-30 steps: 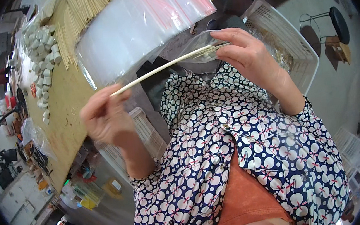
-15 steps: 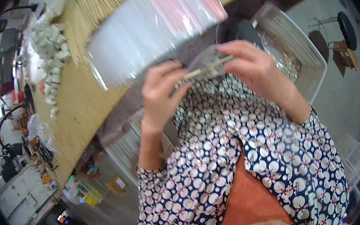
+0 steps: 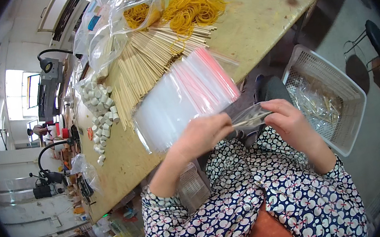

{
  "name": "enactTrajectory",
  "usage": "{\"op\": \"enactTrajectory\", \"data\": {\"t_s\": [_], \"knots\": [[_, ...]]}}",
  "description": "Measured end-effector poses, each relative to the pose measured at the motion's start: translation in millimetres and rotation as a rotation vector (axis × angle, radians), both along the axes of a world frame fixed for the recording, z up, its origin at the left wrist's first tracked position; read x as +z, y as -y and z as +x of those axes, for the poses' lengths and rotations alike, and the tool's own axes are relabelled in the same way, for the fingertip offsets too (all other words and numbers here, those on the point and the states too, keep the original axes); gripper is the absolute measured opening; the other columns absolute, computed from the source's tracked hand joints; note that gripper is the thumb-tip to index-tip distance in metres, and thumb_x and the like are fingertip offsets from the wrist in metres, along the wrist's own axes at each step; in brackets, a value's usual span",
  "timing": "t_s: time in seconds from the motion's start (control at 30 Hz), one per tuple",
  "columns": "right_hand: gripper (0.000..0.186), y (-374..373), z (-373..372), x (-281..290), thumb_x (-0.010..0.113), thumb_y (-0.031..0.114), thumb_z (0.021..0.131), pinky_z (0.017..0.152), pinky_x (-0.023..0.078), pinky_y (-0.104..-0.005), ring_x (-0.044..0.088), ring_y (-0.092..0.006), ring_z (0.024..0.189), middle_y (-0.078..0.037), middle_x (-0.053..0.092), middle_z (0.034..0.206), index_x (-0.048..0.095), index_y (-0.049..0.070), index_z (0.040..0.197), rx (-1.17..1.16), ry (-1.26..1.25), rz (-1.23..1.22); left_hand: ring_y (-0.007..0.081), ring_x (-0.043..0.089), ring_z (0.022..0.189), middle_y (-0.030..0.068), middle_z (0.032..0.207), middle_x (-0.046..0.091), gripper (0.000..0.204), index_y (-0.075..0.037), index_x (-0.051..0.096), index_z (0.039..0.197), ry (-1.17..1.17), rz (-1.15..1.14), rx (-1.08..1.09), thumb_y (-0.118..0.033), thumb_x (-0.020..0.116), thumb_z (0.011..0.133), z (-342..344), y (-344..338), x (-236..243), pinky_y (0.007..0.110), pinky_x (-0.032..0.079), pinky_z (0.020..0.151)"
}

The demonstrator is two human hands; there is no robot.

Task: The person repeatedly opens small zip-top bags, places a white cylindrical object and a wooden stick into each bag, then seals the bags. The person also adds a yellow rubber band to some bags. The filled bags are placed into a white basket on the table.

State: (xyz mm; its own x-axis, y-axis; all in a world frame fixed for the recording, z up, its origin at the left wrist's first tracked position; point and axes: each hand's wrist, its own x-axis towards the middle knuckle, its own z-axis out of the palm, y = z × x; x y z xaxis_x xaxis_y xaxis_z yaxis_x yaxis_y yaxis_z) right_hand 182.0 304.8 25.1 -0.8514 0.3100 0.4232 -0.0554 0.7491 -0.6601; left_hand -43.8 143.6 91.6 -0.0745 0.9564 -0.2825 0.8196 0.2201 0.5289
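Note:
Between my two hands, above my lap, is a small clear plastic bag [image 3: 251,117] with pale thin sticks in it. My left hand [image 3: 205,135] is closed on its left end, where the stick ends show; the fingers are partly blurred. At the other end, my right hand [image 3: 287,120] pinches the plastic between thumb and fingers. Just beyond my left hand, a stack of flat clear zip bags [image 3: 165,107] with red strips lies at the table's near edge. Behind the stack, many thin wooden sticks [image 3: 146,58] are fanned out.
Tangled yellow rubber bands [image 3: 194,9] lie on the table [image 3: 263,23] beyond the sticks. Small white cylinders [image 3: 101,111] are heaped to their left. On the floor at right, a white plastic basket [image 3: 354,87] contains filled clear bags. A dark stool [image 3: 378,41] stands farther right.
The view has tilted up and shows more of the table, with the rubber bands now visible. Both hands still hold the bag, which sits lower in the picture.

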Motion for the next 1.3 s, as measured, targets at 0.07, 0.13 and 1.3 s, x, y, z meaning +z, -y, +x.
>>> {"op": "enactTrajectory", "data": {"t_s": [0.07, 0.13, 1.3], "knots": [[0.017, -2.4, 5.9, -2.0, 0.072, -0.003, 0.077, 0.094, 0.056, -0.0420, 0.065, -0.0374, 0.114, -0.017, 0.068, 0.122, 0.064, 0.000, 0.091, -0.036, -0.009, -0.013, 0.0202, 0.071, 0.078, 0.0099, 0.086, 0.071, 0.012, -0.004, 0.070, 0.104, 0.061, 0.291, 0.067, -0.007, 0.068, 0.092, -32.5, -21.0, 4.1, 0.033, 0.056, 0.072], [0.016, -2.9, 8.0, -1.4, 0.072, -0.003, 0.078, 0.093, 0.056, -0.0424, 0.065, -0.0377, 0.113, -0.018, 0.067, 0.122, 0.064, 0.000, 0.091, -0.041, -0.017, -0.028, 0.0135, 0.066, 0.081, 0.0077, 0.091, 0.072, 0.015, 0.000, 0.070, 0.106, -0.109, 0.485, 0.143, 0.000, 0.065, 0.091, -79.6, -47.9, 6.3, 0.030, 0.054, 0.073], [0.017, -4.0, 6.5, -11.6, 0.074, -0.002, 0.079, 0.091, 0.056, -0.0418, 0.065, -0.0365, 0.111, -0.018, 0.067, 0.120, 0.063, -0.002, 0.092, -0.065, -0.035, -0.073, 0.0064, 0.063, 0.070, 0.0090, 0.097, 0.070, 0.019, 0.001, 0.066, 0.113, 1.167, 0.381, 0.914, -0.008, 0.071, 0.097, -212.3, -109.6, 13.6, 0.015, 0.051, 0.052]]}}
